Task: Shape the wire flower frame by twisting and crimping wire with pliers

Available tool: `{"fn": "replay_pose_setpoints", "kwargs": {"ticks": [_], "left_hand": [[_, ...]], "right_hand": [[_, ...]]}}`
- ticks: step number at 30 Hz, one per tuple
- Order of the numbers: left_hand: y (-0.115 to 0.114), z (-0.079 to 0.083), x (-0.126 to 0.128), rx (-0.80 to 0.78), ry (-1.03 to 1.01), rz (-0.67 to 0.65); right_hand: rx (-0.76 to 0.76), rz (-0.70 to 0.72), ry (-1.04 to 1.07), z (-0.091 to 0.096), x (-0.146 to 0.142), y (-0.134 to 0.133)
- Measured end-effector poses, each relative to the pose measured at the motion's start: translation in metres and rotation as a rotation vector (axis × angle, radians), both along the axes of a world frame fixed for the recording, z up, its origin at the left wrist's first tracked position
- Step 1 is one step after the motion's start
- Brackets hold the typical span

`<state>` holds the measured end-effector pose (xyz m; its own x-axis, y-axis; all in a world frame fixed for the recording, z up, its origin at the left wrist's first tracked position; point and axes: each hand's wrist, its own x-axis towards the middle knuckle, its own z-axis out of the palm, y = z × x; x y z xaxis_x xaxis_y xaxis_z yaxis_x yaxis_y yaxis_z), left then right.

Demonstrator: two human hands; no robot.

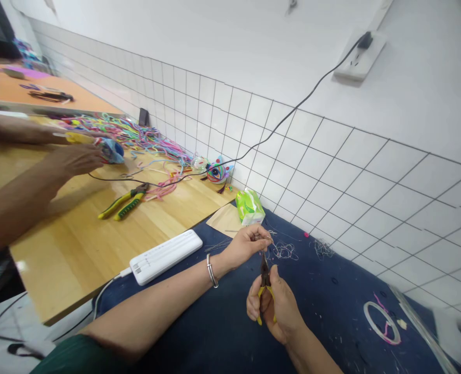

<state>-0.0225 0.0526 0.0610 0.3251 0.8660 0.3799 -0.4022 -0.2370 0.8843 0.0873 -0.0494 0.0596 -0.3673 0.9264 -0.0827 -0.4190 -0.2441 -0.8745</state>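
Observation:
My right hand point(285, 304) is wrapped round long-nosed pliers point(265, 279) with yellow handles, their dark jaws pointing up. Just above, my left hand point(246, 244), with a silver bangle at the wrist, is closed in a pinch on a thin wire point(271, 239) by the plier tips. How the jaws meet the wire is too small to tell. Behind the fingers, a loose tangle of fine wire point(287, 251) lies on the dark blue cloth point(230, 322). A green tissue pack point(250, 206) stands beyond my left hand, by a sheet of brown paper point(223, 221).
A white power bank point(166, 256) with a cable sits at the wooden table's point(74, 259) edge. Green-handled pliers point(127, 201) and colourful strips point(148, 137) lie there, near another person's hands point(78, 158). A black cord point(269, 136) hangs across from the wall socket point(358, 57). At right is a white ring point(366, 314).

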Motion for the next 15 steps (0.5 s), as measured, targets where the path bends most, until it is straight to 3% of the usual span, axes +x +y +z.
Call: {"fn": "replay_pose_setpoints", "kwargs": {"ticks": [5,10,13,15], "left_hand": [[-0.002,0.002,-0.001,-0.012,0.020,-0.013],[-0.004,0.007,-0.004,-0.015,0.041,-0.016],[-0.005,0.010,-0.006,0.000,0.045,-0.065],[-0.007,0.010,-0.005,0.009,0.040,-0.123]], "right_hand": [[-0.012,-0.001,-0.001,0.001,0.002,-0.001],[0.050,-0.059,-0.038,0.016,0.017,-0.003],[0.140,-0.156,-0.181,0.024,0.038,-0.005],[0.222,-0.237,-0.397,0.024,0.054,-0.008]]}}
